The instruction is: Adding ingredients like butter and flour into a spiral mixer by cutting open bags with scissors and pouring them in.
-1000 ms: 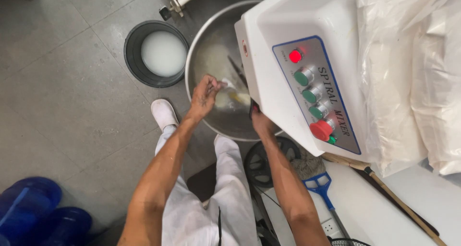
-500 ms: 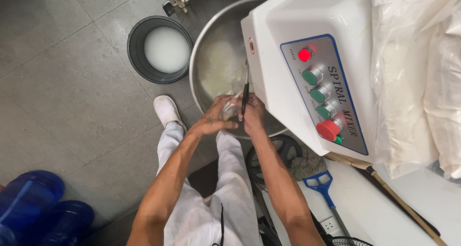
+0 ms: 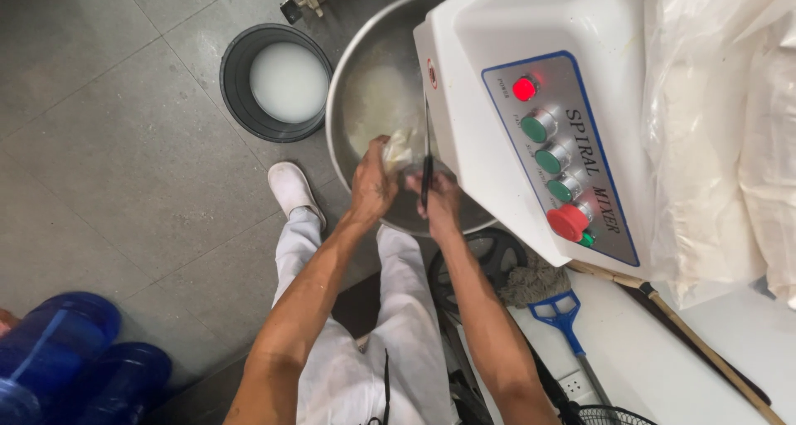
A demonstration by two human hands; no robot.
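Single head-worn view, looking steeply down, close over mixer bowl (image 3: 365,77), floor (image 3: 108,143) below

Even, fairly bright daylight-like light falls from above, leaving only soft shadows on the grey tiled floor (image 3: 124,143). The white mixer housing (image 3: 539,52) and the pale plastic sacks (image 3: 713,126) are nearly washed out. The round steel bowl (image 3: 365,85) shows dull glare. Edges bend slightly from wide-angle distortion; focus is sharp throughout.
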